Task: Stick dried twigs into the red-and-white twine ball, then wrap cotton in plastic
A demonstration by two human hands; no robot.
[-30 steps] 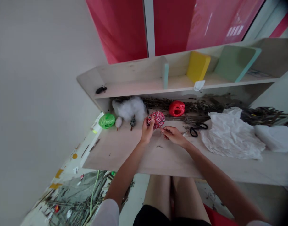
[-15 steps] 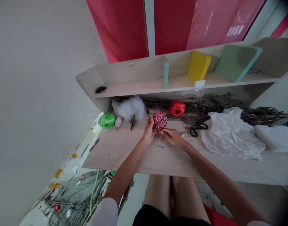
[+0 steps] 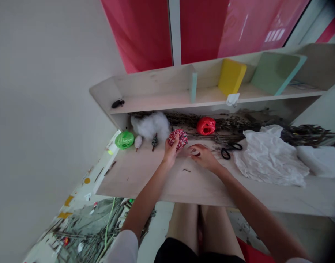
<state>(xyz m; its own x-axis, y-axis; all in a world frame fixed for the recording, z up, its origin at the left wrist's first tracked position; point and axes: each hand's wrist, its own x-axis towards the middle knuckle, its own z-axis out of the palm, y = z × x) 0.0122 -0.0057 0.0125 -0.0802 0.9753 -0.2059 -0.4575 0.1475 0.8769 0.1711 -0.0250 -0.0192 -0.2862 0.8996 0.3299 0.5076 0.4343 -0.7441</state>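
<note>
Red-and-white wound ball (image 3: 183,137) is sitting in my left hand (image 3: 171,150), above the desk (image 3: 206,188), a bit in front of the back clutter. Left thumb is pressing on its near face, fingers are wrapping around its side, so that hand is clamping it. My right hand (image 3: 204,157) is hovering just beside, to the right, fingers curling in toward the ball but not touching it; can't tell if they are pinching a strand. Hands are staying apart from each other. Below them a thin dark scrap (image 3: 186,170) is lying on the desk. Left of my left hand, a dark striped bundle (image 3: 154,141) and a pale bundle (image 3: 138,141) are lying with their stick ends pointing toward me, and a green twine ball (image 3: 124,140) is resting just beside the pale one. White fluffy stuffing (image 3: 151,125) is heaping up behind them. Red twine ball (image 3: 206,126) is sitting behind my hands, near dry twigs (image 3: 233,122) that are running along the back. Black scissors (image 3: 231,149) are lying right of my right hand, and crumpled white sheets (image 3: 268,157) are spreading further right, a white pack (image 3: 321,160) lying beside them.
</note>
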